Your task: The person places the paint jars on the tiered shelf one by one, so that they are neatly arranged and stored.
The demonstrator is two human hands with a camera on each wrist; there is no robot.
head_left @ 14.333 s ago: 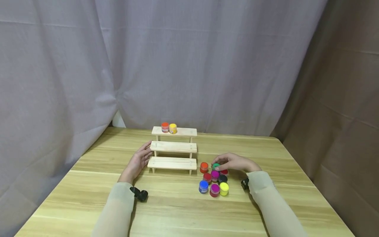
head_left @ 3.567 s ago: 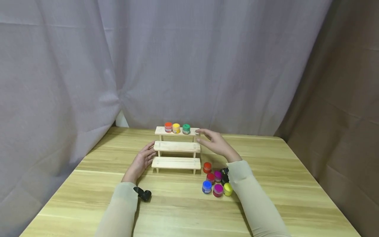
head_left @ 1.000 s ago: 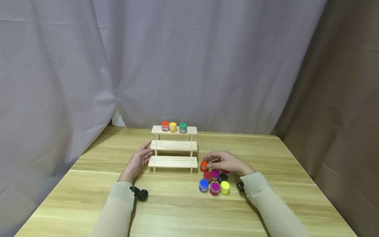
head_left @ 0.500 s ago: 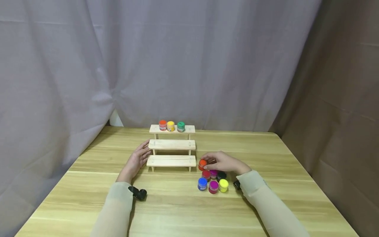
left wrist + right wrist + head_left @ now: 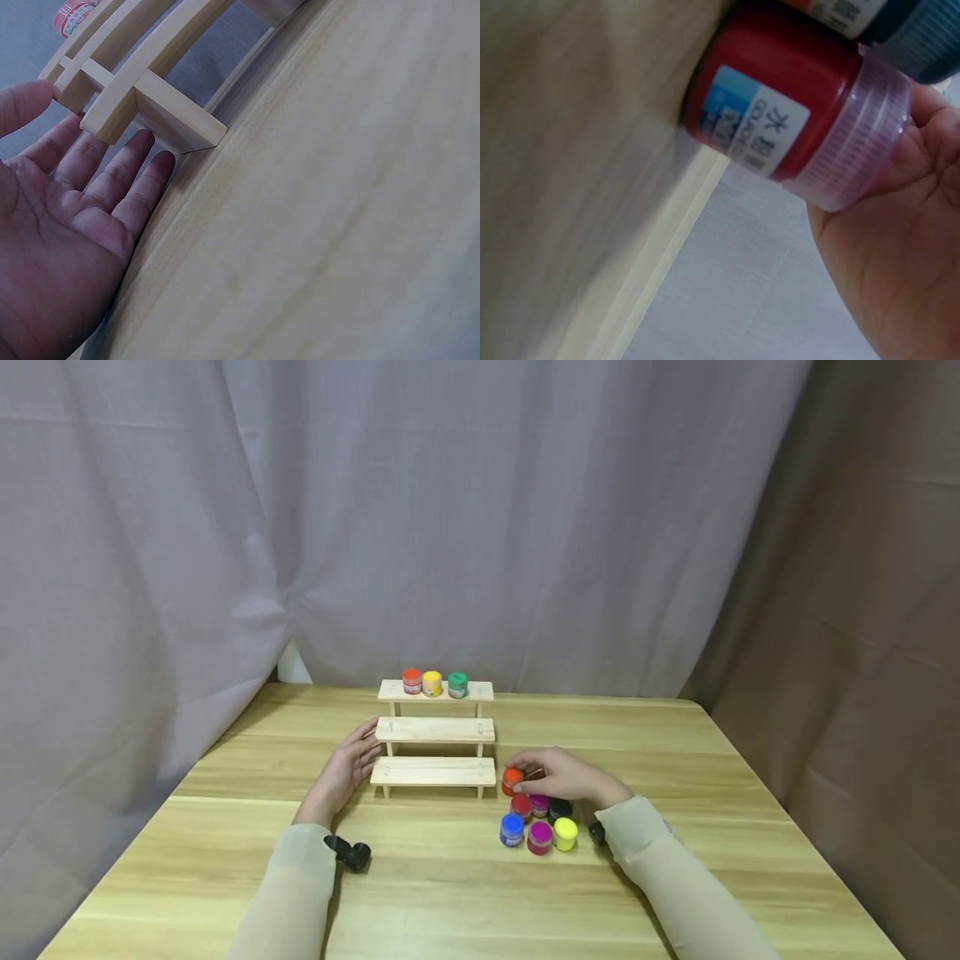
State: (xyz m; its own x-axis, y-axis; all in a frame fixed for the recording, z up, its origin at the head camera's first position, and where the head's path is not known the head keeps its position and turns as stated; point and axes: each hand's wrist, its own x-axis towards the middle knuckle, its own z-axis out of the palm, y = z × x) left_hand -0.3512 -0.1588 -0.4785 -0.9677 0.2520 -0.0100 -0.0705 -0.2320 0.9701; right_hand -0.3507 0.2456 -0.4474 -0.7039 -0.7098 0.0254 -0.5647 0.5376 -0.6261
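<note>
In the head view my right hand (image 5: pixel 566 774) pinches an orange-red paint jar (image 5: pixel 512 781) between thumb and fingers, at the back left of a group of jars. Close in the right wrist view stands a dark red paint jar (image 5: pixel 780 90) with a clear ribbed lid, hidden under the hand in the head view. My left hand (image 5: pixel 347 772) is at the left end of a three-step wooden stand (image 5: pixel 433 770), fingers extended; its thumb and fingertips meet the step ends in the left wrist view. An orange-red jar (image 5: pixel 412 682), yellow jar (image 5: pixel 432 684) and green jar (image 5: pixel 457 685) stand on the top step.
Before my right hand sit a red jar (image 5: pixel 521 807), a blue jar (image 5: pixel 512 830), a magenta jar (image 5: pixel 539 837), a black jar (image 5: pixel 559 811) and a yellow jar (image 5: pixel 566 833). Grey curtain (image 5: pixel 420 527) hangs behind the wooden table (image 5: pixel 435 902).
Since the oldest frame, the green jar has gone from the group to the top step. My right hand came back from the stand and closed round the orange-red jar. The left hand stayed put.
</note>
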